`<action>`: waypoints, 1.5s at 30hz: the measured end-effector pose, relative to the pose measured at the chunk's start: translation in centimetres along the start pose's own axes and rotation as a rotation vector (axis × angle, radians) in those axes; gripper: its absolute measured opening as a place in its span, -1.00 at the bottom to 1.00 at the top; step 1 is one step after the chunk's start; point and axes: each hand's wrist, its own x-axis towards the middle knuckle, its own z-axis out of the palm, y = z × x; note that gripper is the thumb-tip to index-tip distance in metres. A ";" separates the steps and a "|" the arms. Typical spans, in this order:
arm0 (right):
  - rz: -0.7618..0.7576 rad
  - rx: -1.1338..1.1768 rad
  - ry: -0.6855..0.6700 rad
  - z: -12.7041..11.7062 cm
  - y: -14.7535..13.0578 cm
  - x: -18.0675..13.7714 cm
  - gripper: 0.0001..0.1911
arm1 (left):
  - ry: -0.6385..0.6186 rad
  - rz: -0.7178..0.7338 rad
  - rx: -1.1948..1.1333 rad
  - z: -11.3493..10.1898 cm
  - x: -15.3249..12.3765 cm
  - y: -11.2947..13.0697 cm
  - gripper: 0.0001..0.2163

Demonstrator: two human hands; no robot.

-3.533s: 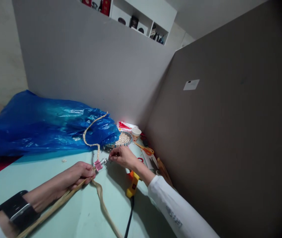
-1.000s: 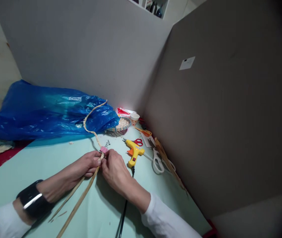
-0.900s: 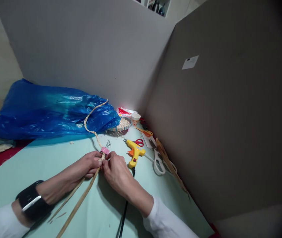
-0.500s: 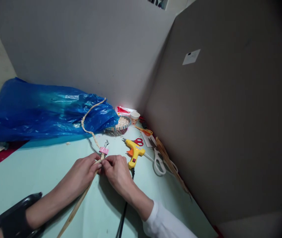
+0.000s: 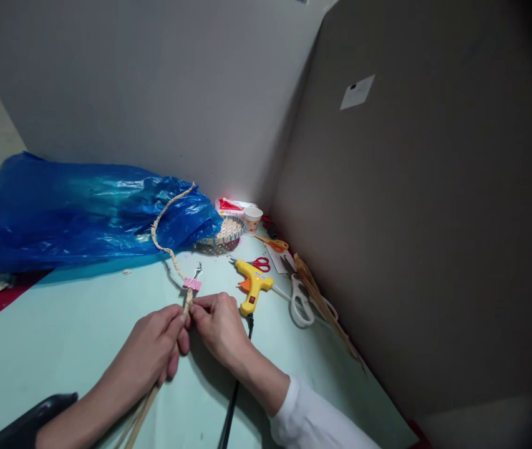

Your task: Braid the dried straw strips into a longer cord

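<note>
My left hand [image 5: 153, 349] and my right hand [image 5: 216, 324] meet over the pale green table [image 5: 60, 324], fingers pinched on tan straw strips [image 5: 141, 415] just below a pink binder clip [image 5: 192, 284]. The clip grips the end of a braided straw cord [image 5: 160, 240] that curves up over a blue plastic bag [image 5: 78, 212]. The loose strips trail back toward me under my left hand. A dark band shows at my left wrist.
A yellow glue gun [image 5: 252, 288] with its black cable lies right of my hands. Beyond it are white scissors [image 5: 299, 302], red scissors [image 5: 262, 264], orange scissors [image 5: 272, 243], a woven basket [image 5: 222, 236], a paper cup [image 5: 252, 218]. Grey partition walls close the back and right.
Both hands came together below the clip and slid slightly nearer me along the strips. The right hand left the clip's handle for the strips. The view tilted down.
</note>
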 end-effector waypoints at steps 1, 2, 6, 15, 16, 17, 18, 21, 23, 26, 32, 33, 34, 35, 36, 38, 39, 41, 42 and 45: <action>0.005 0.021 -0.007 -0.1 0.1 0.1 -0.66 | 0.005 0.005 0.027 0.2 -0.3 0.1 -0.60; 0.012 0.040 -0.013 -0.2 0.1 0.2 -0.67 | 0.016 0.021 0.061 0.4 -0.6 0.2 -0.61; 0.030 0.096 -0.044 -0.7 0.1 0.4 -0.69 | 0.065 0.123 0.233 0.1 -1.0 0.6 -0.69; 0.044 0.090 -0.033 -0.5 -0.1 0.2 -0.61 | -0.012 0.194 0.573 0.9 -2.3 0.4 -0.60; 0.044 0.086 -0.024 -0.5 0.0 0.2 -0.61 | -0.016 0.217 0.578 0.5 -2.2 0.4 -0.64; 0.044 0.084 -0.020 -0.6 0.0 0.2 -0.61 | -0.019 0.240 0.557 0.0 -2.0 0.4 -0.68; 0.045 0.087 -0.021 -0.6 0.0 0.1 -0.60 | 0.026 0.261 0.508 -0.8 -1.6 0.3 -0.73; 0.054 0.117 -0.049 -0.8 -0.1 -0.1 -0.58 | 0.117 0.212 0.210 -3.4 0.5 0.1 -0.78; 0.063 0.145 -0.069 -0.9 -0.3 -0.2 -0.56 | 0.137 0.194 0.110 -4.5 1.9 -0.3 -0.70; 0.066 0.180 -0.081 -0.8 -0.3 -0.2 -0.55 | -0.027 0.158 -0.084 -4.2 3.2 -0.7 -0.57; 0.047 0.172 -0.084 -0.8 -0.2 -0.1 -0.59 | -0.271 0.017 -0.401 -2.2 3.2 -0.8 -0.59; 0.042 0.160 -0.086 -0.8 -0.2 -0.2 -0.60 | -0.277 0.002 -0.429 -2.0 3.2 -0.7 -0.59; 0.037 0.145 -0.087 -0.9 -0.2 -0.2 -0.60 | -0.275 -0.009 -0.450 -2.0 3.2 -0.6 -0.60; 0.031 0.124 -0.088 -0.9 -0.2 -0.2 -0.60 | -0.267 -0.019 -0.465 -1.9 3.2 -0.5 -0.60; 0.025 0.099 -0.088 -1.0 -0.2 -0.3 -0.60 | -0.255 -0.027 -0.475 -1.7 3.2 -0.3 -0.61; 0.011 0.034 -0.087 -1.2 -0.3 -0.4 -0.59 | -0.226 -0.040 -0.476 -1.4 3.1 0.2 -0.62; 0.003 -0.004 -0.087 -1.3 -0.4 -0.5 -0.59 | -0.213 -0.043 -0.473 -1.3 3.1 0.4 -0.63; -0.015 -0.084 -0.090 -1.6 -0.5 -0.8 -0.60 | -0.194 -0.043 -0.467 -1.0 2.9 0.8 -0.63; -0.023 -0.127 -0.093 -1.7 -0.6 -0.9 -0.62 | -0.183 -0.043 -0.466 -1.0 2.8 0.9 -0.63; -0.024 -0.252 -0.095 -1.7 -0.9 -1.4 -0.71 | -0.142 -0.062 -0.466 -0.9 2.5 0.9 -0.66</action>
